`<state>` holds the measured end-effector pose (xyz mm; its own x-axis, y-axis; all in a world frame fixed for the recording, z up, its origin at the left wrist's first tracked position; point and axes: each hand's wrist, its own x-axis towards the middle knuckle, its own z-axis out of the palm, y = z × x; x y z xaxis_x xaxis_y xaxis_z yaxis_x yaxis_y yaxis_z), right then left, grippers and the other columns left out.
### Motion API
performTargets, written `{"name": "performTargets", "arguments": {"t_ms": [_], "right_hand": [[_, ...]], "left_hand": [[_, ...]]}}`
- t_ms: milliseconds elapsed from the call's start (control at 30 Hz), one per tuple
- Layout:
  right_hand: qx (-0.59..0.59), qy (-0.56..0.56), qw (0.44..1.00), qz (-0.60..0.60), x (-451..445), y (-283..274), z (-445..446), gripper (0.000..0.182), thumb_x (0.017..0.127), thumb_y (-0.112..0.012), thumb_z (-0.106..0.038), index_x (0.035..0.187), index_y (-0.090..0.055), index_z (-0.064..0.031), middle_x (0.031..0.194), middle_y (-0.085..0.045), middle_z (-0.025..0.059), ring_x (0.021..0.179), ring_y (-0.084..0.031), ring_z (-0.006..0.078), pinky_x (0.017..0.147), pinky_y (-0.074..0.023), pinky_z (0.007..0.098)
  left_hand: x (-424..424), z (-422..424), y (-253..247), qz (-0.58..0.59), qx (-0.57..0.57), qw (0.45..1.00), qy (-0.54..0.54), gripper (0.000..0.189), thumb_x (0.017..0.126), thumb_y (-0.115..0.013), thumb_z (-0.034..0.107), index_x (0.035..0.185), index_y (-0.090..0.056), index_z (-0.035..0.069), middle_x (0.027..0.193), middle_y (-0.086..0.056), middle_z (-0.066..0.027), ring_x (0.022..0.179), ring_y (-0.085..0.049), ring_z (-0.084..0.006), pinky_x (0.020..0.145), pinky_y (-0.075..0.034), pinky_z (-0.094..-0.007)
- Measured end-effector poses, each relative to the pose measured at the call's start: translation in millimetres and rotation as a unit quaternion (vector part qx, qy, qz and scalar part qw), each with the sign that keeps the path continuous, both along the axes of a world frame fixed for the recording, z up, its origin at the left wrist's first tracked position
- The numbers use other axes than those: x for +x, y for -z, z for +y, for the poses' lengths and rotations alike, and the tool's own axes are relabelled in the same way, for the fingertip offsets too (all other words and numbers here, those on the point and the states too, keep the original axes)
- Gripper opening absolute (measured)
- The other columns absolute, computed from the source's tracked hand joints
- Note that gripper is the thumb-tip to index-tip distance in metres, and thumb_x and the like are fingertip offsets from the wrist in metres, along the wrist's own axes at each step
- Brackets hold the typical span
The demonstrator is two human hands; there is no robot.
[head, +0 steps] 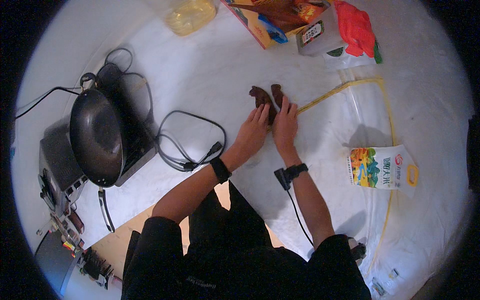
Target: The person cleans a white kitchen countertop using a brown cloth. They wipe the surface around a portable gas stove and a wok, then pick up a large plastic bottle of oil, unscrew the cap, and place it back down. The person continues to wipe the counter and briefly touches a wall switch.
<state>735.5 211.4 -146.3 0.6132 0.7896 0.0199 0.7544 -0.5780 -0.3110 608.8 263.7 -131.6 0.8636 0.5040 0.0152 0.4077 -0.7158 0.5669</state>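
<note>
Dark brown cloth-like material (263,98) lies on the pale tabletop in front of the person, in two strips or parts with a narrow gap between them. My left hand (258,123) rests its fingers on the lower part of the left piece. My right hand (285,122) has its fingers on the lower end of the right piece (277,93). The hands are close together, and whether the fingers pinch the material cannot be told. A yellow strip (324,96) on the tabletop runs up to the right hand. Both wrists wear black bands.
A black frying pan (97,138) sits at the left over a dark cooker (138,157). A coiled black cable (191,112) lies nearer the hands. A printed rice bag (378,167) is at the right. A printed box (258,32), clear container (318,35) and red plastic bag (356,28) stand at the back.
</note>
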Motion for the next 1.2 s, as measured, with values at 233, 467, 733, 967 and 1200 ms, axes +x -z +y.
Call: {"name": "performTargets", "arguments": {"t_ms": [233, 467, 733, 967, 1200], "right_hand": [[-0.064, 0.039, 0.995, 0.064, -83, -10, -67, 0.053, 0.084, -0.057, -0.003, 0.135, -0.04, -0.0043, 0.109, -0.05, 0.0174, 0.098, -0.055, 0.0365, 0.08, -0.0477, 0.0447], [-0.035, 0.048, 0.995, 0.078, -138, -37, -138, 0.049, 0.085, -0.053, -0.003, 0.133, -0.043, 0.0007, 0.114, -0.052, 0.0232, 0.095, -0.059, 0.0396, 0.075, -0.0521, 0.045], [-0.058, 0.065, 0.987, 0.132, -189, -28, -165, 0.064, 0.08, -0.057, -0.003, 0.137, -0.031, 0.0085, 0.118, -0.049, 0.0307, 0.091, -0.06, 0.0443, 0.073, -0.0533, 0.0484], [-0.085, 0.098, 0.978, 0.162, -226, -35, -185, 0.065, 0.081, -0.057, -0.004, 0.138, -0.03, 0.0089, 0.121, -0.048, 0.0298, 0.095, -0.059, 0.0456, 0.079, -0.0518, 0.0475], [-0.13, 0.107, 0.964, 0.206, -220, -32, -187, 0.067, 0.083, -0.055, -0.007, 0.141, -0.025, 0.0084, 0.124, -0.048, 0.0312, 0.102, -0.058, 0.0451, 0.082, -0.0503, 0.0489]], "left_hand": [[-50, -32, -16, 0.079, 0.091, 0.988, 0.097, 0.041, 0.083, -0.05, 0.013, 0.113, -0.058, -0.014, 0.134, -0.042, -0.0261, 0.127, -0.039, -0.0377, 0.113, -0.026, -0.0429], [-83, -68, -12, 0.071, 0.132, 0.977, 0.151, 0.043, 0.082, -0.052, 0.015, 0.114, -0.058, -0.013, 0.136, -0.04, -0.025, 0.127, -0.037, -0.0385, 0.113, -0.024, -0.0438], [-134, -92, 1, 0.08, 0.056, 0.974, 0.205, 0.05, 0.08, -0.057, 0.016, 0.119, -0.052, -0.015, 0.134, -0.039, -0.0257, 0.126, -0.037, -0.0406, 0.111, -0.028, -0.0449], [-152, -102, 0, 0.092, 0.147, 0.945, 0.278, 0.054, 0.083, -0.059, 0.022, 0.121, -0.05, -0.015, 0.137, -0.037, -0.0277, 0.128, -0.036, -0.0414, 0.109, -0.029, -0.0456], [-158, -96, -7, 0.07, 0.113, 0.941, 0.313, 0.068, 0.081, -0.067, 0.032, 0.125, -0.045, -0.014, 0.14, -0.035, -0.0303, 0.126, -0.039, -0.0432, 0.109, -0.031, -0.0483]]}}
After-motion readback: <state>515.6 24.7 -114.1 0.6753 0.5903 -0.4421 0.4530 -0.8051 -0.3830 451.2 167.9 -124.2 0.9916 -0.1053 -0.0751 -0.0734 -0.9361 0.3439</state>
